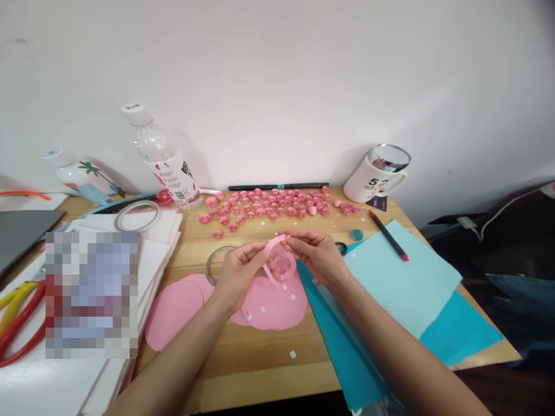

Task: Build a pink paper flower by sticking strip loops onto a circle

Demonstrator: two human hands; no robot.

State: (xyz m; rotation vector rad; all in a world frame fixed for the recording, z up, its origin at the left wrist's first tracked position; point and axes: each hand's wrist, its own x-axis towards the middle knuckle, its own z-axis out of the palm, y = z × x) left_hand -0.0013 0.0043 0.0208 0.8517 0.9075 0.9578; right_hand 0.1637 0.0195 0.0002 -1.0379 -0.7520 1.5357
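Pink strip [272, 245] is held in the air above the discs [277, 309], bowed between the two hands, with looser turns hanging below. One part is gripped by the left hand [236, 271], its thumb and fingertips brought together on the paper; the end is pinched between the thumb and fingertips of the right hand [318, 248]. How firmly either pinch is set cannot be told, nor whether the lowest turns are touching the discs.

By judgement, the paper is thin and easily creased, so the strip is best worked by the fingertips alone, with light pressure. The bend should be kept smooth and the edges level, so that no turn is slid sideways. Slack should be fed gently, since a hard pull could tear the paper, and the hanging turns should be kept from tangling.

Beyond the discs, many small pink rolls [260, 212] are spread out. Just behind the discs, a grey ring [208, 267] is partly hidden by the left hand. To the right of the discs, blue sheets [399, 274] are stacked. White scraps [292, 355] are scattered on and near the discs, and are best kept out of the turns.
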